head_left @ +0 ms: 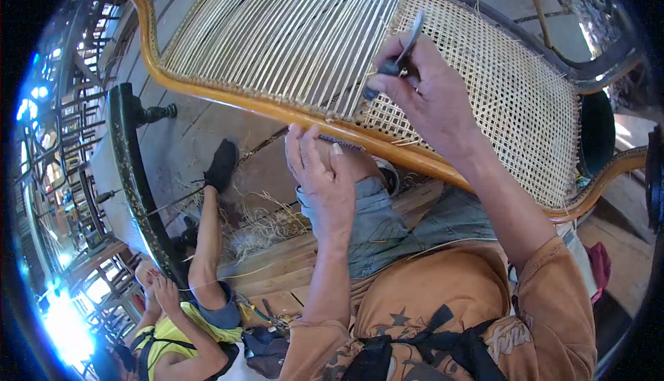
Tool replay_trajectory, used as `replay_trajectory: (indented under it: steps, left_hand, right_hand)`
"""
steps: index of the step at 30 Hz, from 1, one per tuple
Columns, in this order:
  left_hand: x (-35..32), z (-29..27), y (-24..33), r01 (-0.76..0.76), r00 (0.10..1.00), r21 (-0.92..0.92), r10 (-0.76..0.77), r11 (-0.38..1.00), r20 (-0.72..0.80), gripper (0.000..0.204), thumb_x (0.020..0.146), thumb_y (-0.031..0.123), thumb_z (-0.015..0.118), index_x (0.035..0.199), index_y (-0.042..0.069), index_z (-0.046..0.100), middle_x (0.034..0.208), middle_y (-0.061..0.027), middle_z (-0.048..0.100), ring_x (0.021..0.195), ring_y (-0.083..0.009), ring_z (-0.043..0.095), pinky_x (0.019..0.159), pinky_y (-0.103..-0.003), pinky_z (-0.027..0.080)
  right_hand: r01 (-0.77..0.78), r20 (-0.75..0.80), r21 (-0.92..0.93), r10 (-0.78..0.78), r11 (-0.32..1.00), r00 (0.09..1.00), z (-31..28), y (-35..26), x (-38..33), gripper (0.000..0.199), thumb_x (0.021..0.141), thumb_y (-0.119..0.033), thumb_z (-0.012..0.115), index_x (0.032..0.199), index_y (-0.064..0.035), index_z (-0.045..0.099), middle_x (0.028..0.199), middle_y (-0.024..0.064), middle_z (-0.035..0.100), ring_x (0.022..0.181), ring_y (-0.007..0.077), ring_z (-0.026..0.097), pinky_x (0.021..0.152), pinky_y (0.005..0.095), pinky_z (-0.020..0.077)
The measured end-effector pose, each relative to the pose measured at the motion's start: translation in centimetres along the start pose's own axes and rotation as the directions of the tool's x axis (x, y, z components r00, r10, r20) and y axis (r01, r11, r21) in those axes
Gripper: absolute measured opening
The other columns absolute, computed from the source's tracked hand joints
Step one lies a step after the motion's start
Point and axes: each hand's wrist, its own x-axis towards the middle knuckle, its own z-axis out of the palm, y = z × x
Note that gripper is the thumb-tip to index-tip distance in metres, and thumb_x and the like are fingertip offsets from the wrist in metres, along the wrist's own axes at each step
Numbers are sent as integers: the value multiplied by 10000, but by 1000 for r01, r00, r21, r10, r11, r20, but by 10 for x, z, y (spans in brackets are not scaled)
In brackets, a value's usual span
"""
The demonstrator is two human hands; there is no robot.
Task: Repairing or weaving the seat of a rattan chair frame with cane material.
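hands at a half-woven cane panel

nearest the camera is the person's own orange printed shirt [443,312] with black chest straps [415,350] across it, and above that a raised knee in grey-blue rolled trousers [387,222]. the left hand [321,177] rests just under the curved honey-coloured wooden frame [277,111], its fingers loosely spread and pointing up, fingertips touching the frame's lower edge; it clamps nothing that can be seen. the right hand [425,94] lies on top of the pale woven cane panel [498,83] and pinches a slim metal tool with a dark blue handle [401,52] between thumb and fingers, the tip set near the border between the finished lattice on the right and the bare parallel cane strands [277,31] on the left. the panel fills the upper middle of the view, tilted across the person's lap.

to the lower left another person in a yellow top [166,343] sits on the plank floor [187,139], one leg stretched with a dark shoe [223,163], beside a loose heap of pale cane scraps [266,225]. a dark green painted furniture frame [135,173] stands beside them. farther off on the left, stacked wooden chair frames [62,139] fade into glare.
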Motion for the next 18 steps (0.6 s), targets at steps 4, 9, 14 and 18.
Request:
replay_trajectory:
  steps: [4,9,14,18]
  left_hand:
    - [0,1,-5,7,1000,-67,-7,998,-5,388,866,73,552,1240,-9,489,1383,-214,362,1313,-373,321,1092,-461,271]
    - [-1,1,-5,1,1000,-100,-2,995,-15,373,859,72,560,1215,-22,497,1364,-207,384,1297,-374,342,1083,-461,287]
    - [8,4,5,-16,1000,-44,16,999,2,332,850,78,574,1167,-8,526,1330,-194,424,1282,-376,360,1074,-471,298]
    - [27,8,10,-96,992,124,86,988,87,258,838,70,569,1090,17,581,1321,-179,438,1286,-389,351,1074,-487,290]
  right_hand:
    - [13,14,-138,-11,990,1000,28,-7,1,300,845,-178,666,1032,-18,495,842,170,610,740,336,636,656,408,514]
    - [-127,67,41,124,991,990,29,-7,-6,277,856,-155,638,1052,-15,499,856,192,609,783,343,628,696,402,508]
    - [-75,167,-80,88,994,982,29,-3,-3,206,870,-143,585,990,-14,478,740,171,560,662,320,587,650,407,491]
    - [-231,150,-132,250,964,957,-6,12,-13,173,899,-163,530,972,-19,469,682,127,518,608,296,535,576,415,410]
